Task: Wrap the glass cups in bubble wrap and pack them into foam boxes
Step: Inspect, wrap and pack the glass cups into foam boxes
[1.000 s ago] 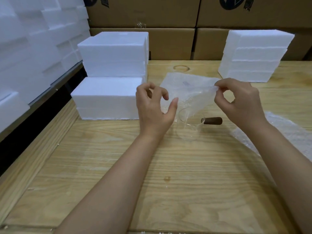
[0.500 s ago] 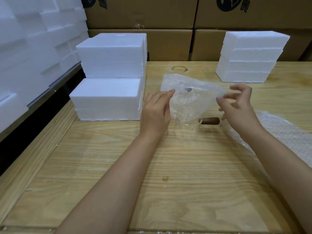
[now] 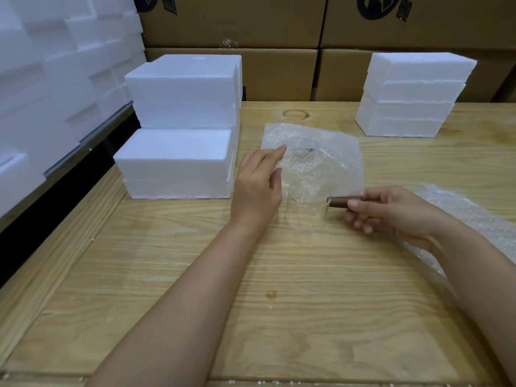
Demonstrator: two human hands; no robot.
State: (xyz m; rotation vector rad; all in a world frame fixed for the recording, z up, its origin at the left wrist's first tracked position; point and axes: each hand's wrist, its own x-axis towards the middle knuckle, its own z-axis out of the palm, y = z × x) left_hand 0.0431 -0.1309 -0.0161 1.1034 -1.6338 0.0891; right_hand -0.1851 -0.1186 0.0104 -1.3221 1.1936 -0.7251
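A clear glass cup [image 3: 305, 208] with a brown wooden handle [image 3: 342, 203] stands on the wooden table [image 3: 251, 303]. My right hand [image 3: 391, 213] grips the handle with thumb and curled fingers. A sheet of bubble wrap [image 3: 315, 152] lies flat just behind the cup. My left hand [image 3: 258, 185] hovers at the sheet's left edge with fingers loosely extended, the fingertip touching the wrap. White foam boxes [image 3: 178, 160] are stacked to the left, and another stack [image 3: 410, 93] stands at the back right.
More bubble wrap [image 3: 469, 219] lies along the right side under my right forearm. Cardboard boxes [image 3: 279, 51] line the back wall. Foam pieces [image 3: 55, 65] fill the shelf at far left. A dark gap runs beside the table's left edge.
The bubble wrap sheet, earlier held up by both hands, now lies flat on the table. My right hand let go of it and took hold of the cup's handle.
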